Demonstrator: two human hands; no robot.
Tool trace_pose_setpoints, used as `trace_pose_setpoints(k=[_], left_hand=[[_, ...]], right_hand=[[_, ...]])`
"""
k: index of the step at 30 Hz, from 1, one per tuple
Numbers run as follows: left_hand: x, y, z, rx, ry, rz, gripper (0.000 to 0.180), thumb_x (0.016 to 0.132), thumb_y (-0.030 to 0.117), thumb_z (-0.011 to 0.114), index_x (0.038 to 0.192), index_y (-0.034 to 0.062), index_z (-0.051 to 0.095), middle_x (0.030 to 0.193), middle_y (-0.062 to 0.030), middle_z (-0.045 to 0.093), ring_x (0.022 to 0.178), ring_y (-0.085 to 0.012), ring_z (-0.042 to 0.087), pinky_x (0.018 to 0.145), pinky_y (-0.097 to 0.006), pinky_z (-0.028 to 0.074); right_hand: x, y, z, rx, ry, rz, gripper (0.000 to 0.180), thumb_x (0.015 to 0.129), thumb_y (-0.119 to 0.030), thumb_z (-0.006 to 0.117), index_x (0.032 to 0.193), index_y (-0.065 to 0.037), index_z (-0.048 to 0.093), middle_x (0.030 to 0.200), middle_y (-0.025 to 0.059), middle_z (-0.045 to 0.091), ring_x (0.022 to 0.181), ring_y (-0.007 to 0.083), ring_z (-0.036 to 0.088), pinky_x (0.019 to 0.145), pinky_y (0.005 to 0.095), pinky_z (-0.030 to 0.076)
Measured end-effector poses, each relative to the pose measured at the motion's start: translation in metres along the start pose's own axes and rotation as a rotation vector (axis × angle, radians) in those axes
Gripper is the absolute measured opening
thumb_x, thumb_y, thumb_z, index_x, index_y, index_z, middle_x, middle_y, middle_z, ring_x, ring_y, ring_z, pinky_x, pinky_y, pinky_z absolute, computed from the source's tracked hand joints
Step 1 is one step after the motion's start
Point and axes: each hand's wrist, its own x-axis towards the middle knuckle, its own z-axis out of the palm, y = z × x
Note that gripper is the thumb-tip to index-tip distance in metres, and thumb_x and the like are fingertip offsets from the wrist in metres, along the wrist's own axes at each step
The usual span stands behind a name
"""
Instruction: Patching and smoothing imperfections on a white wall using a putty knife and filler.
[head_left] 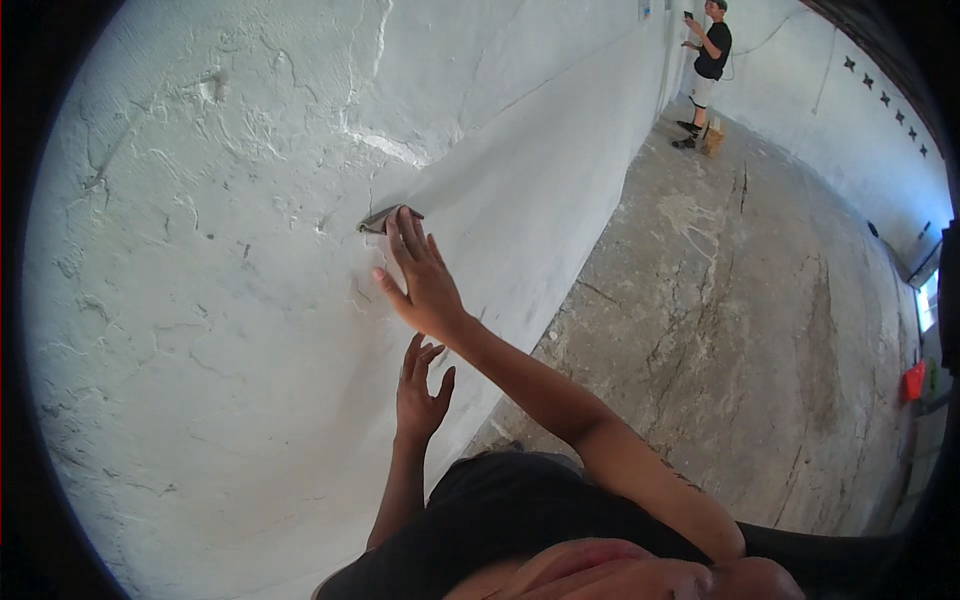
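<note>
Head view: the right hand (pixel 428 288) lies against the white wall (pixel 230 400), fingers stretched over a dark pad (pixel 376 220), thumb spread away from it; the hand is open and flat rather than closed around the pad. The pad sits on the wall, just below a rough, chipped patch (pixel 390 149) and cracks in the coating. The left hand (pixel 422 400) is held half open just below the right wrist, fingers loosely bent and thumb apart; whether it touches the wall cannot be told. To the right runs a stained, cracked floor (pixel 700 330). At its far end a person (pixel 712 50) in a dark top stands near a brown box (pixel 713 138), and a red object (pixel 914 381) shows near the right edge.
</note>
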Motion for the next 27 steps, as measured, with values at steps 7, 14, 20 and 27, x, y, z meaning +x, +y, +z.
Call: trace_pose_setpoints(k=[7, 14, 20, 27], left_hand=[[0.002, 0.015, -0.01, -0.074, 0.076, -0.029, 0.032, 0.086, 0.001, 0.067, 0.118, 0.0003, 0.06, 0.146, -0.0215, 0.048, 0.13, -0.0376, 0.052, 0.103, -0.046, 0.047], [-0.001, 0.005, -0.015, -0.179, 0.157, -0.047, 0.034, 0.086, 0.0, 0.066, 0.12, 0.0018, 0.059, 0.145, -0.0223, 0.049, 0.131, -0.0379, 0.051, 0.101, -0.046, 0.047], [0.013, 0.007, -0.032, -0.106, 0.168, 0.027, 0.037, 0.083, -0.001, 0.069, 0.118, 0.0041, 0.059, 0.14, -0.0197, 0.053, 0.124, -0.0387, 0.056, 0.1, -0.045, 0.049], [-0.005, -0.013, -0.028, -0.194, 0.232, 0.058, 0.036, 0.083, 0.001, 0.071, 0.117, 0.0048, 0.06, 0.139, -0.0187, 0.054, 0.123, -0.0371, 0.057, 0.1, -0.043, 0.049]], right_hand=[[-0.013, 0.025, -0.001, 0.083, 0.118, 0.07, 0.073, 0.102, -0.038, 0.053, 0.155, 0.001, 0.022, 0.161, 0.0285, 0.02, 0.148, 0.0449, 0.022, 0.117, 0.0526, 0.027], [-0.033, 0.054, 0.018, -0.025, 0.221, -0.063, 0.055, 0.095, -0.02, 0.065, 0.145, -0.003, 0.047, 0.151, 0.0194, 0.045, 0.137, 0.0394, 0.046, 0.11, 0.0457, 0.04], [-0.042, 0.068, 0.031, -0.01, 0.244, -0.024, 0.048, 0.097, -0.013, 0.061, 0.143, -0.003, 0.05, 0.151, 0.0188, 0.046, 0.13, 0.0373, 0.049, 0.106, 0.044, 0.041], [-0.051, 0.052, 0.036, 0.058, 0.283, -0.001, 0.04, 0.096, -0.004, 0.06, 0.135, -0.003, 0.056, 0.144, 0.0191, 0.049, 0.123, 0.034, 0.056, 0.096, 0.0401, 0.051]])
